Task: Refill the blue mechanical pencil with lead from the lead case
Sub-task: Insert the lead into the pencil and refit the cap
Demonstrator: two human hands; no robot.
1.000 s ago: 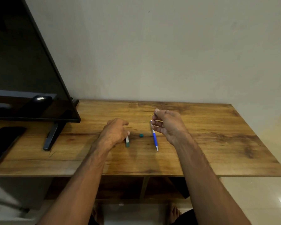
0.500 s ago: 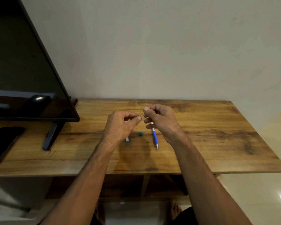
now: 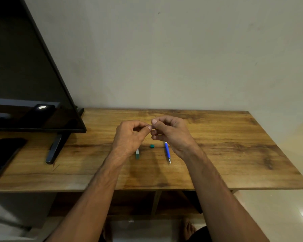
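Observation:
The blue mechanical pencil [image 3: 167,151] lies on the wooden table [image 3: 234,154], tip toward me, partly under my right hand. The lead case [image 3: 137,154], clear with a green end, lies left of it, and its small green cap [image 3: 152,146] sits between them. Both hands are raised above the table and meet fingertip to fingertip. My right hand [image 3: 171,133] pinches a thin lead [image 3: 153,121] that sticks up between the fingers. My left hand [image 3: 129,137] pinches at the same spot with thumb and forefinger.
A large dark TV screen [image 3: 24,75] stands on the left on a black foot [image 3: 55,149]. A dark phone [image 3: 3,154] lies at the table's left edge. Behind the table is a bare wall. An open shelf lies under the table, near my feet.
My left hand rose from the lead case on the table and met my right hand. My right hand lifted slightly and moved left with the lead. Pencil, case and cap stayed put.

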